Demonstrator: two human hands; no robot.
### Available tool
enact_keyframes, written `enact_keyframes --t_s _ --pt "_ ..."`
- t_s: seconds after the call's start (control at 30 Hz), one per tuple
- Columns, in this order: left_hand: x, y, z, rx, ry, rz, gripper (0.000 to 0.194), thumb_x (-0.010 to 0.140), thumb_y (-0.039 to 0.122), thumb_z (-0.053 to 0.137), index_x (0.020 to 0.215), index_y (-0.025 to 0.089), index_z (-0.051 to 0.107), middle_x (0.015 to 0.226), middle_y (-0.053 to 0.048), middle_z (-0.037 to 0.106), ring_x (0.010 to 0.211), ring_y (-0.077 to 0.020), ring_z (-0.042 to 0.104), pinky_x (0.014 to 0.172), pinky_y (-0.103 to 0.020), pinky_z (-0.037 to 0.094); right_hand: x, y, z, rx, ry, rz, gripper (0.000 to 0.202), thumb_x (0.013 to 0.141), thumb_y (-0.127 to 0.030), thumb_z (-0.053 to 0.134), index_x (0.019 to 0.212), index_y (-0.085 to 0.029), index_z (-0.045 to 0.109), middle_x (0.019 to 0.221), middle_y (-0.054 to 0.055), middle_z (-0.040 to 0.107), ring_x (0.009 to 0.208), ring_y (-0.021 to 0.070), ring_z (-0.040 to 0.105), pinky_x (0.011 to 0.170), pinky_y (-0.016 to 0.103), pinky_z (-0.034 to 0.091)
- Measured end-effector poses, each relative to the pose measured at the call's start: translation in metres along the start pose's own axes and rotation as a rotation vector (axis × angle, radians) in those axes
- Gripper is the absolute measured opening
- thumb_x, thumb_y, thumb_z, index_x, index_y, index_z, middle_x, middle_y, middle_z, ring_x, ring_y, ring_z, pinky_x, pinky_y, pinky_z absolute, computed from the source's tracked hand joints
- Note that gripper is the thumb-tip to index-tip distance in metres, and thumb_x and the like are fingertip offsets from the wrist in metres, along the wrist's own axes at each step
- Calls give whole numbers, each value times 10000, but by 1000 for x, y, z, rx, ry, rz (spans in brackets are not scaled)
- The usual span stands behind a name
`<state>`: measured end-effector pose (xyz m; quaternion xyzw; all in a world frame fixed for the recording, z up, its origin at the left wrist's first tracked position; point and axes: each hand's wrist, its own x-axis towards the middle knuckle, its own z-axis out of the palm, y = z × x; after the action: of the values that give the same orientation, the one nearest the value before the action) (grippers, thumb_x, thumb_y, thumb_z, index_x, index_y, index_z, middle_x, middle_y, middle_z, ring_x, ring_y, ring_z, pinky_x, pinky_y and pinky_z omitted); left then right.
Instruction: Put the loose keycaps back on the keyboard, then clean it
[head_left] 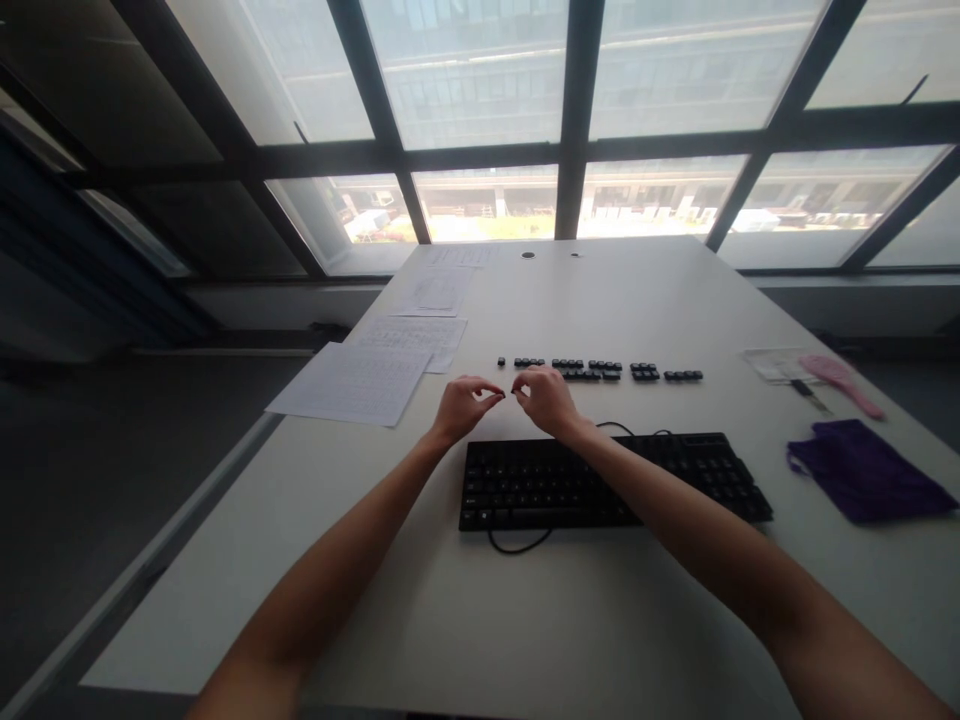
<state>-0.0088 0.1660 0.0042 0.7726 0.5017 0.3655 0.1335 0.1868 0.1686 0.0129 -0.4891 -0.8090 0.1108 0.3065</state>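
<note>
Both forearms reach forward, left hand (pixel 466 405) and right hand (pixel 546 398) pinching close together

black keyboard (pixel 555 485), purple cloth (pixel 862 470)

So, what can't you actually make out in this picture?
All in the head view:
Whether the left hand and right hand hold anything: too small.
Part of the keyboard: behind the right forearm.
Loose keycaps' lettering: too small.
Papers' writing: faint, too small.
Outside the windows: glare, blurred.
</note>
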Motion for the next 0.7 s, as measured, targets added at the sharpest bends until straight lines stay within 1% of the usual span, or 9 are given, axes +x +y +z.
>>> enact_keyframes --t_s 0.1,0.17,0.23,0.3,0.37,0.47,0.7 --pt "-36 19 -16 -88 -24 -16 94 827 314 765 879 241 794 869 -19 783 749 -178 662 729 -310 526 -33 -14 -6 225 -3 -33 86 849 -128 687 856 -183 753 860 47 712 815 178 628 783 291 444" --pt "-57 28 -22 -129 -44 -33 104 847 322 748 894 238 786 891 -24 783 799 -185 687 732 -307 536 -54 -21 -7 335 -13 -38 93 841 -113 695 850 -186 752 854 37 710 797 165 635 771 280 459" --pt "-72 35 -25 -165 -55 -33 103 867 314 727 902 231 776 915 -32 781 849 -194 704 752 -313 550 -70 -27 -7 409 -29 -41 100 832 -98 702 845 -185 749 855 32 709 792 161 642 772 277 472" --pt "-83 39 -26 -194 -66 -15 101 880 300 712 905 221 770 933 -46 777 877 -202 711 789 -329 564 -80 -30 -5 451 -47 -50 111 824 -82 704 847 -184 744 861 29 705 796 159 644 775 274 479" --pt "-89 41 -25 -211 -77 1 97 885 288 708 908 216 768 941 -56 773 883 -204 715 823 -341 570 -85 -32 -4 469 -60 -62 125 820 -66 703 852 -181 741 867 28 701 802 158 645 780 271 481" --pt "-94 41 -24 -218 -93 7 88 884 278 713 912 218 771 941 -58 768 882 -203 716 830 -343 574 -88 -32 -2 472 -67 -75 126 830 -63 694 850 -179 740 872 30 700 810 159 645 783 269 484" --pt "-95 34 -24 -208 -117 52 75 889 253 704 911 223 769 947 -61 760 882 -202 710 823 -348 571 -92 -29 3 447 -75 -105 117 860 -85 683 869 -186 742 901 39 714 845 170 657 808 280 493"
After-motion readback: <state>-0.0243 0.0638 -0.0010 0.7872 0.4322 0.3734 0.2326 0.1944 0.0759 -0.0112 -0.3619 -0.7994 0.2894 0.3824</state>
